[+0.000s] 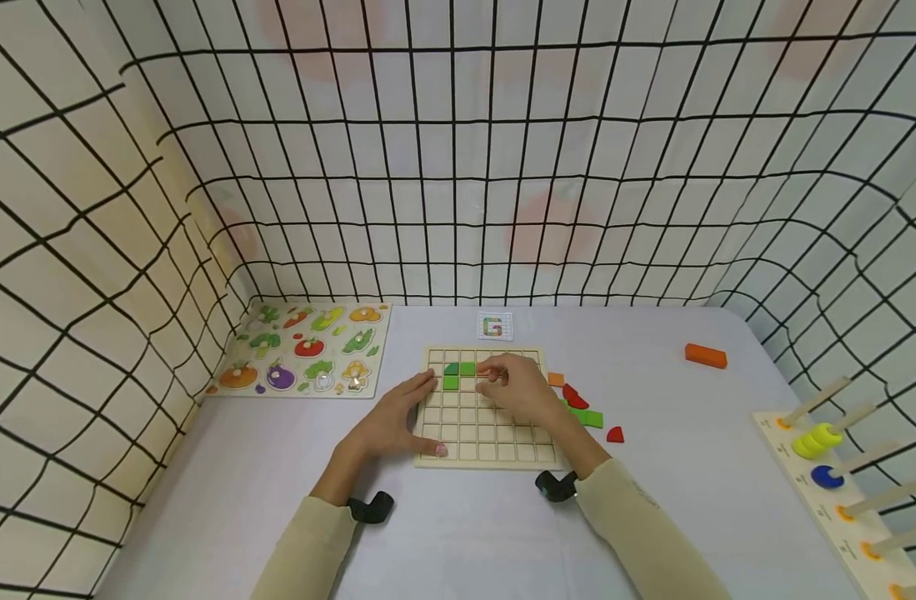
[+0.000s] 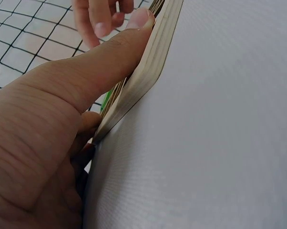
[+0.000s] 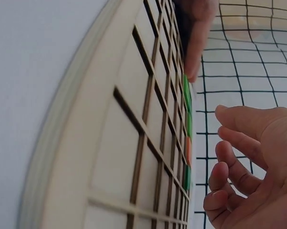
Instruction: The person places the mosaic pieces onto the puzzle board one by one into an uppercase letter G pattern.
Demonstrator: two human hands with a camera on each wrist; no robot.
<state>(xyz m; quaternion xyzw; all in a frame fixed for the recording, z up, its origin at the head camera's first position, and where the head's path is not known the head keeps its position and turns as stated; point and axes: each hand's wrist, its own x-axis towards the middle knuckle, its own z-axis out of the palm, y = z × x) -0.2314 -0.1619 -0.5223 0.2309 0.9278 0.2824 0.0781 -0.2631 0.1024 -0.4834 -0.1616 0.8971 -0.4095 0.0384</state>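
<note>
A wooden grid board lies in the middle of the grey table. Green pieces and an orange piece sit in its upper cells, also seen as green pieces and an orange piece in the right wrist view. My left hand rests along the board's left edge, its thumb lying straight against the board's side. My right hand hovers over the upper middle of the board by the orange piece. Its fingers are loosely curled and hold nothing.
Loose red, green and orange pieces lie right of the board. A small pattern card sits behind it, a vegetable puzzle at the back left, an orange block at the back right. A ring-peg rack stands at the right edge.
</note>
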